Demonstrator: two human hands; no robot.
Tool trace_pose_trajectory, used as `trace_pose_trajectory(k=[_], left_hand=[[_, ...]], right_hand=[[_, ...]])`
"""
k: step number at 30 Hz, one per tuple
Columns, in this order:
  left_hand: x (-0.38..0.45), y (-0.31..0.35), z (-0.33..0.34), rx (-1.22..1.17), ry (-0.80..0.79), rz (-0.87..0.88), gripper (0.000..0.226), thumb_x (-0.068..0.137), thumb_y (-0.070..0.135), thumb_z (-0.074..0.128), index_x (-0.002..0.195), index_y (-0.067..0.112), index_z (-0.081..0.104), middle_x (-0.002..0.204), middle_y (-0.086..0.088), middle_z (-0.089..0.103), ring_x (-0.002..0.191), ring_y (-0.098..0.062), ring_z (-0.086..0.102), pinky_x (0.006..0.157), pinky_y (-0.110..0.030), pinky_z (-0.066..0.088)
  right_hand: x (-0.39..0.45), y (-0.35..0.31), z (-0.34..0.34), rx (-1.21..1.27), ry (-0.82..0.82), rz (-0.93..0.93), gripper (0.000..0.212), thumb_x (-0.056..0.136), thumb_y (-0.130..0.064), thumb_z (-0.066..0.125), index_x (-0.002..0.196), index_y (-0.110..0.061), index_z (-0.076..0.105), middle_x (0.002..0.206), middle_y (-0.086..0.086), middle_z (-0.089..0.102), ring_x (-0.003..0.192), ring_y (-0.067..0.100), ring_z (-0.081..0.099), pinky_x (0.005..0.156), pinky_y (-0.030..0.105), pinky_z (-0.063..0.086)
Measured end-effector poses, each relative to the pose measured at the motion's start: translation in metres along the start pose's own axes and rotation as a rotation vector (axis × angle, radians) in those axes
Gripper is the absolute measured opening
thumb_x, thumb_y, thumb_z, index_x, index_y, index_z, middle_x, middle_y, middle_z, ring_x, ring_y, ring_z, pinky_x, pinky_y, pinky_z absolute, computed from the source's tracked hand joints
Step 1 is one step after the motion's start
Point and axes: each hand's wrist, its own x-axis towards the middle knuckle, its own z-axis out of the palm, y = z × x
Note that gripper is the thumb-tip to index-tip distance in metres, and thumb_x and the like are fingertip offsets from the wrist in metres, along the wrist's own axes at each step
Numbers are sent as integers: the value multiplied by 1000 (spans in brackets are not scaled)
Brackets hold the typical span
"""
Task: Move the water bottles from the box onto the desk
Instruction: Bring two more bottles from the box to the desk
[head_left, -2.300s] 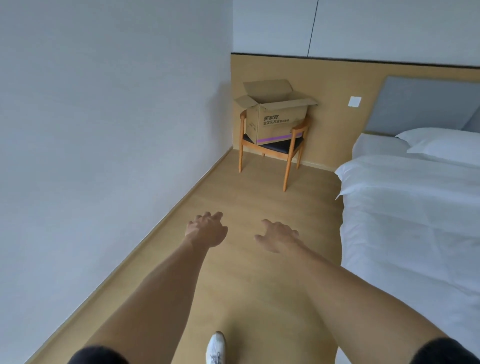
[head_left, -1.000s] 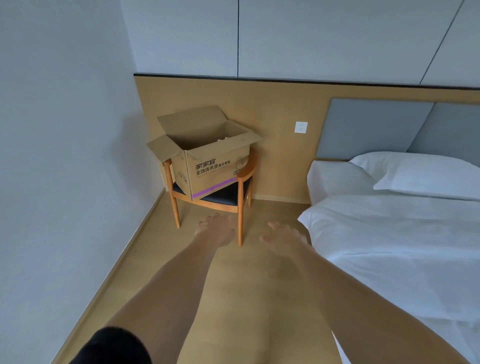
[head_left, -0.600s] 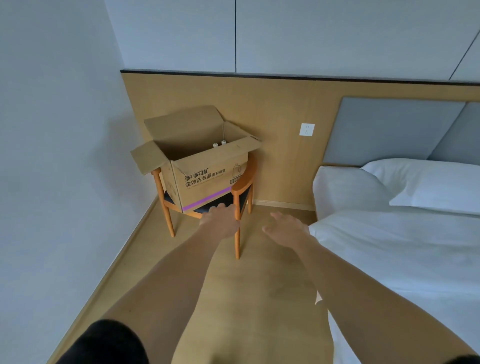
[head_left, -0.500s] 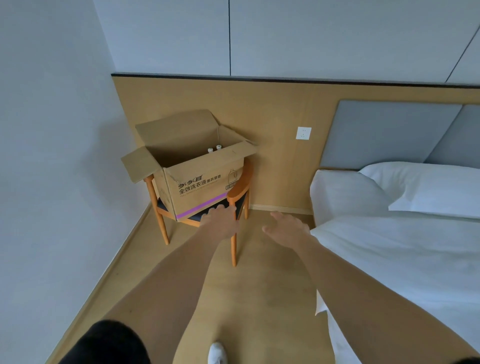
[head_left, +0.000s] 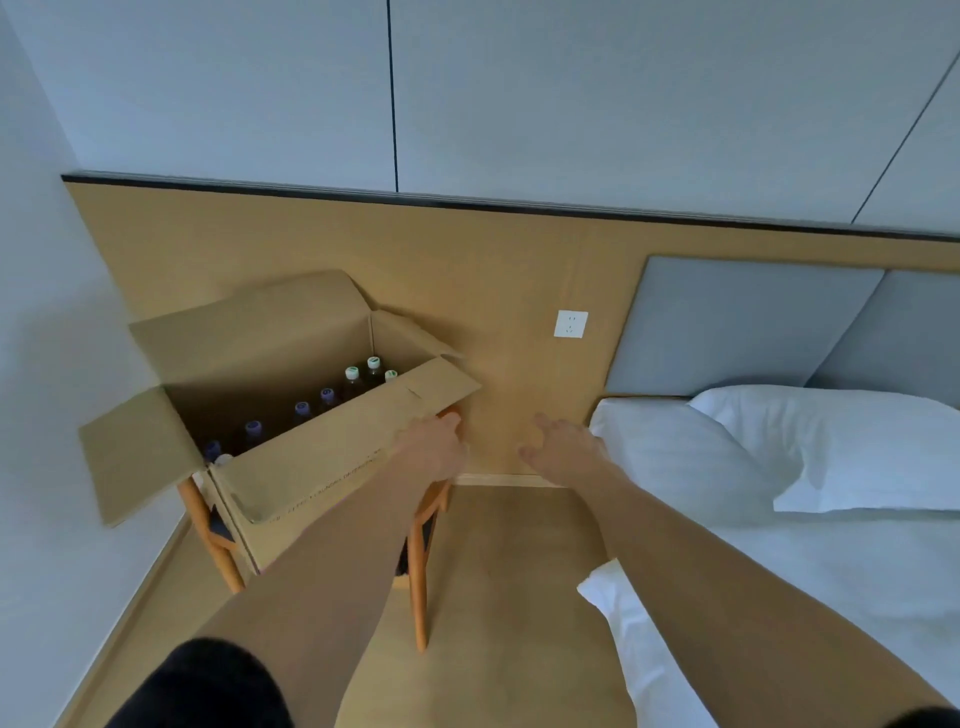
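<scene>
Open cardboard box (head_left: 322, 467) sitting on a wooden chair (head_left: 418, 587) in the corner, flaps spread wide. Inside, water bottles (head_left: 353, 382) standing upright in a row, only caps and tops showing: some caps purple, some white and green. All bottles in the box, none held. Left hand (head_left: 434, 449) reaching out over the near flap at the box's right end, grip loose, fingers gently bent, holding nothing; can't tell whether touching the cardboard. Right hand (head_left: 558, 447) held out just beside the left, between the box and the bed (head_left: 779, 571), grip released, fingers spread and empty. White pillow (head_left: 852, 441) on the bed at the right. White wall socket (head_left: 570, 323) on the wooden wall panel behind the hands. Wooden floor (head_left: 509, 571) below.
</scene>
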Motion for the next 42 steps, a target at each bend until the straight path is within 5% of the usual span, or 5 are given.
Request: trace_pose_trajectory(k=[11, 20, 31, 42], left_hand=[[121, -103, -40, 34, 5, -146, 41, 100, 31, 43, 140, 22, 46, 134, -10, 51, 125, -33, 48, 101, -50, 39], [179, -217, -52, 41, 68, -381, 47, 103, 40, 40, 147, 23, 43, 143, -9, 49, 129, -35, 46, 103, -49, 39], [251, -280, -36, -5, -44, -715, 48, 105, 42, 39, 148, 22, 42, 146, -10, 47, 132, -35, 45, 103, -49, 40], [217, -332, -10, 19, -268, -985, 42, 103, 38, 46, 141, 21, 50, 138, -10, 51, 124, -33, 53, 99, -47, 48]], right_hand=[[156, -99, -10, -14, 11, -151, 54, 99, -44, 47, 149, -24, 42, 144, 10, 51, 132, 33, 47, 108, 46, 40], [305, -199, 9, -8, -70, -423, 52, 100, -47, 52, 145, -21, 48, 136, 7, 58, 125, 29, 53, 95, 39, 46], [466, -257, 59, -142, -345, -618, 56, 100, -44, 53, 148, -17, 44, 133, 11, 61, 110, 29, 64, 92, 35, 49], [520, -265, 110, -413, -507, -634, 59, 101, -46, 52, 151, -17, 41, 149, 9, 49, 136, 29, 48, 104, 38, 45]])
